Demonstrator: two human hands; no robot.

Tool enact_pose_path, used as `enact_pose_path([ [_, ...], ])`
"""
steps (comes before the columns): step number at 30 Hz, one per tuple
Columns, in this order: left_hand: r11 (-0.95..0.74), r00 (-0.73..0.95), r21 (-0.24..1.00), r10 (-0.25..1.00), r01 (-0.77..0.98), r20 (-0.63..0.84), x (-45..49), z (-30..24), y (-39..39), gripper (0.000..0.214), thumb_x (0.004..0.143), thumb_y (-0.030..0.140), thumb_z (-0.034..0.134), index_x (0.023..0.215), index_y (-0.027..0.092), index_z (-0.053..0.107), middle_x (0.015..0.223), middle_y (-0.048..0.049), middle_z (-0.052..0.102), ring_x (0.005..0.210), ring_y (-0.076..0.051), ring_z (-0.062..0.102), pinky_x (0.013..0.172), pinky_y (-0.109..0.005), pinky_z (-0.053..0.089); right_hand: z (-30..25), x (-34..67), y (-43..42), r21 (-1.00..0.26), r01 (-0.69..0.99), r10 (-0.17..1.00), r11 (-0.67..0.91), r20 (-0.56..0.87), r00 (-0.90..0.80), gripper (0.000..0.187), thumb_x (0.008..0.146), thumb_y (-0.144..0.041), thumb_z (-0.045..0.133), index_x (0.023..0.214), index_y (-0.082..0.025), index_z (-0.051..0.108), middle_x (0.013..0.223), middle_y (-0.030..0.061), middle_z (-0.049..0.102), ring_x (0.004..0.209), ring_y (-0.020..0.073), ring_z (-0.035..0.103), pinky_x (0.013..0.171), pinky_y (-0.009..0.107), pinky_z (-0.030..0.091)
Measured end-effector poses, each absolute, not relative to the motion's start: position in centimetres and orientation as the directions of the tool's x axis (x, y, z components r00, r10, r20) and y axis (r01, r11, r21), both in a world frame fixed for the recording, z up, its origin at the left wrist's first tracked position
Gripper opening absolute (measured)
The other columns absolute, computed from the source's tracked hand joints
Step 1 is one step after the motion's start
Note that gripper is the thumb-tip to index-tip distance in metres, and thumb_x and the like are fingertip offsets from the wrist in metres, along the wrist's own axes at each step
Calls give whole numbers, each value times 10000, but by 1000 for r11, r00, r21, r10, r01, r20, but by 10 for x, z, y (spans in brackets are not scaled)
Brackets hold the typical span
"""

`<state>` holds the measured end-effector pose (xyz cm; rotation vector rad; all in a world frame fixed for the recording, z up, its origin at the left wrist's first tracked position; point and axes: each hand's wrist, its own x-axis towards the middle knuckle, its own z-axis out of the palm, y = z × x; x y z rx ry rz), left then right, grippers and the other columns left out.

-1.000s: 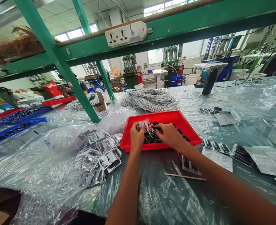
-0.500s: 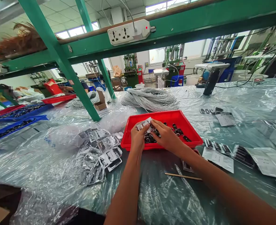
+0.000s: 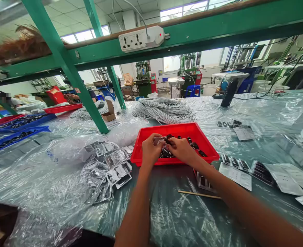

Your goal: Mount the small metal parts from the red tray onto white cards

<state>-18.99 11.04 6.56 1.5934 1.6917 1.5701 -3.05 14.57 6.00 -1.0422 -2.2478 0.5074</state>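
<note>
Both hands over the red tray point(image 3: 135, 158), which sits on the film-covered worktop point(image 3: 172, 212). Left hand point(image 3: 150, 148): fingers curled, thumb closed toward them, pinching a clear plastic blister pack point(image 3: 157, 139) above the tray's left part. Right hand point(image 3: 182, 150): thumb and forefinger nearly together, pinching a small black piece point(image 3: 169, 137) close beside the pack; from where I stand I cannot tell whether the two touch. More black pieces point(image 3: 202, 153) lie loose in the tray, below and right of the hands. Left of the tray: heap of filled packs point(image 3: 118, 173). Nearer me, a thin wooden stick point(image 3: 198, 194). Behind the tray, coiled grey cable point(image 3: 164, 110).
</note>
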Motion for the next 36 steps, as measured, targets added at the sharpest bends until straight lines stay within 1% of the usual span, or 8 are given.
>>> enact_pose_path([
  [7, -142, -669, 777, 431, 613, 606, -217, 75, 104, 210, 805, 287, 630, 995, 197, 639, 877, -27, 707, 761, -169, 659, 745, -292, 515, 98, 8, 161, -448, 679, 796, 582, 484, -363, 360, 903, -179, 570, 1252, -134, 645, 1257, 153, 696, 1130, 277, 666, 967, 398, 506],
  [10, -123, -791, 827, 246, 548, 560, -244, 77, 92, 396, 807, 235, 573, 1197, 165, 572, 1121, -92, 677, 939, -195, 662, 862, -328, 522, 117, 42, 146, -479, 619, 766, 622, 533, -358, 272, 922, -188, 534, 1145, -149, 684, 1131, 114, 739, 1010, 228, 697, 910, 363, 527],
  [15, 52, -729, 776, 387, 629, 565, -294, 65, 69, 507, 749, 240, 608, 1238, 111, 581, 1403, -196, 499, 1318, -329, 492, 1143, -462, 370, 93, 97, 77, -451, 491, 632, 746, 245, -735, 112, 911, -238, 605, 905, -209, 713, 837, 17, 737, 698, 157, 678, 643, 263, 505],
  [19, 114, -589, 605, 423, 788, 689, -286, 58, 48, 413, 778, 266, 601, 1159, 106, 612, 1455, -213, 415, 1413, -385, 358, 1195, -536, 276, 32, 112, 27, -100, 534, 539, 840, 272, -797, 251, 793, -13, 625, 980, -173, 677, 923, 70, 717, 765, 200, 693, 676, 300, 532],
  [23, -141, -280, 431, 577, 891, 767, -207, 50, 30, 274, 887, 256, 522, 1135, 183, 613, 1248, -141, 574, 1260, -304, 518, 1112, -507, 400, 3, 118, 2, 113, 553, 499, 826, 309, -809, 302, 723, 74, 547, 894, -161, 631, 846, 73, 671, 757, 228, 673, 678, 335, 545],
  [28, -579, 471, 239, 793, 779, 387, -91, 25, 28, 443, 894, 272, 612, 1330, 248, 541, 1389, -108, 547, 1252, -250, 550, 1053, -392, 469, 20, 155, -24, -156, 640, 656, 753, 262, -708, 249, 769, 15, 495, 837, -210, 577, 866, 45, 626, 641, 158, 626, 573, 273, 501],
  [32, -563, 535, 50, 807, 825, 252, -56, 19, 28, 431, 925, 252, 569, 1348, 176, 533, 1281, -177, 616, 1198, -306, 572, 973, -440, 489, 33, 189, -48, -436, 673, 802, 598, 306, -514, 183, 855, -107, 470, 784, -238, 576, 787, 33, 620, 596, 159, 600, 546, 270, 498],
  [36, -492, 467, 115, 864, 863, 189, -77, 32, 8, 312, 1003, 279, 378, 1090, 136, 641, 967, -156, 707, 923, -273, 667, 848, -387, 486, 40, 205, -64, -679, 620, 918, 395, 268, -291, 209, 895, -384, 546, 753, -245, 612, 639, 23, 586, 534, 175, 545, 490, 283, 464],
])
